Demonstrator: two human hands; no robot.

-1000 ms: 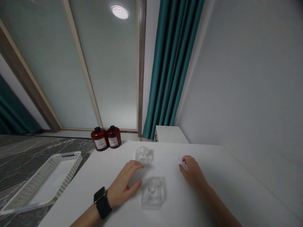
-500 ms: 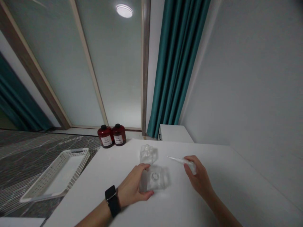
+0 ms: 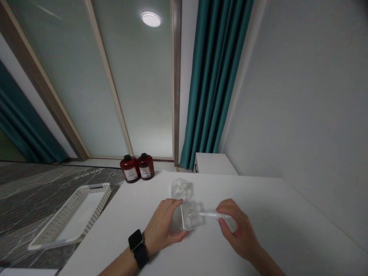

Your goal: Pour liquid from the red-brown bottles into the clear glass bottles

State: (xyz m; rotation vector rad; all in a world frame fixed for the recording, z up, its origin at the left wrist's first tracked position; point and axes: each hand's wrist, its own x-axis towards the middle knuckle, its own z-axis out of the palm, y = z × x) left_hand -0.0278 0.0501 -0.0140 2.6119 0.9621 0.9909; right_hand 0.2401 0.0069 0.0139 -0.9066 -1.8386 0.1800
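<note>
Left hand (image 3: 161, 225) hides one end of the clear box (image 3: 189, 216), right hand (image 3: 240, 230) masks part of the white tube (image 3: 209, 214), and label print (image 3: 131, 174) on those red bottles (image 3: 128, 164)? Too small to read!

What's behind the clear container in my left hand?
A lumpy clear piece sits behind the clear container, on the table. Fingers of the left hand seem to cover its near edge, so I cannot tell whether it touches the container.

hands (image 3: 161, 225) hold container (image 3: 184, 217) and, seemingly, dropper (image 3: 211, 215)
</note>
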